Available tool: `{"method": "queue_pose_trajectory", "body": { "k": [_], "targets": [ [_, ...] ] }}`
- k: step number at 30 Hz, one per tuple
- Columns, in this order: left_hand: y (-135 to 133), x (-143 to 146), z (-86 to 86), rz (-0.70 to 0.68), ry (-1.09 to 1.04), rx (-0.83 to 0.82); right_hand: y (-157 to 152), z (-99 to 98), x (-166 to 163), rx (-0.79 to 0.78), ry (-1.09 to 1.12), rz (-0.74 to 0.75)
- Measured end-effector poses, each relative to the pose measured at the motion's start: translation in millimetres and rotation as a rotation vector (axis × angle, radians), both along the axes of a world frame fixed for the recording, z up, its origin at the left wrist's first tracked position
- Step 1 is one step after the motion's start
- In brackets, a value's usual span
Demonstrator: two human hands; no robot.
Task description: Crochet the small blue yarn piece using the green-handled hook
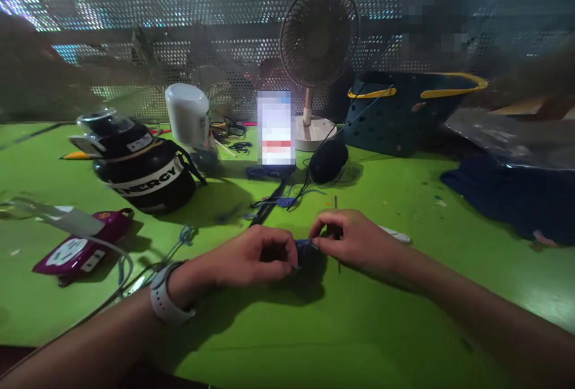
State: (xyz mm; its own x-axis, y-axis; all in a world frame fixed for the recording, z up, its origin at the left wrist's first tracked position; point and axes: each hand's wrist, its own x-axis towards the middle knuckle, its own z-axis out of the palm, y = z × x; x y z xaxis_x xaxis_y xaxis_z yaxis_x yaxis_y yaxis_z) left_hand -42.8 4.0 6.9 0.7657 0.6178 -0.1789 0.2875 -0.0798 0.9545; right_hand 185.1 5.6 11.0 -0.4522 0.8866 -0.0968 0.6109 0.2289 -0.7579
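Note:
My left hand [256, 254] and my right hand [354, 239] meet over the green table [314, 335], both with fingers pinched together. Between them sits a small dark blue piece of crochet work [308, 251], gripped from both sides. A thin crochet hook [336, 230] runs upright through my right hand's fingers. Blue yarn [287, 200] trails back from the work to a dark yarn ball [327, 160]. A white watch [166, 299] is on my left wrist.
A black jug lettered ENERGY [139, 167] stands at left, with a purple case [85, 245] and a cable near it. Behind are a white cylinder [187, 114], a lit phone [275, 128], a desk fan [317, 60], a teal basket [404, 108] and dark blue cloth [507, 194].

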Motion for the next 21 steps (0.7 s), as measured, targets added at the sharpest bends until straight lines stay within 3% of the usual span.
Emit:
{"method": "queue_pose_trajectory", "body": {
  "k": [4, 9, 13, 21],
  "targets": [
    [-0.9, 0.3, 2.6, 0.011, 0.027, 0.018, 2.2, -1.4, 6.1, -0.045, 0.017, 0.07],
    [1.1, -3.5, -0.5, -0.014, 0.077, 0.156, 2.7, 0.6, 9.7, -0.115, 0.028, 0.117],
    [1.0, -3.3, -3.3, -0.013, 0.083, 0.095, 2.2, 3.9, 10.4, -0.187, 0.051, 0.102],
    [1.6, -0.8, -3.9, 0.125, 0.128, 0.053, 1.7, 7.4, 10.6, -0.179, 0.029, 0.114]
  ]
}}
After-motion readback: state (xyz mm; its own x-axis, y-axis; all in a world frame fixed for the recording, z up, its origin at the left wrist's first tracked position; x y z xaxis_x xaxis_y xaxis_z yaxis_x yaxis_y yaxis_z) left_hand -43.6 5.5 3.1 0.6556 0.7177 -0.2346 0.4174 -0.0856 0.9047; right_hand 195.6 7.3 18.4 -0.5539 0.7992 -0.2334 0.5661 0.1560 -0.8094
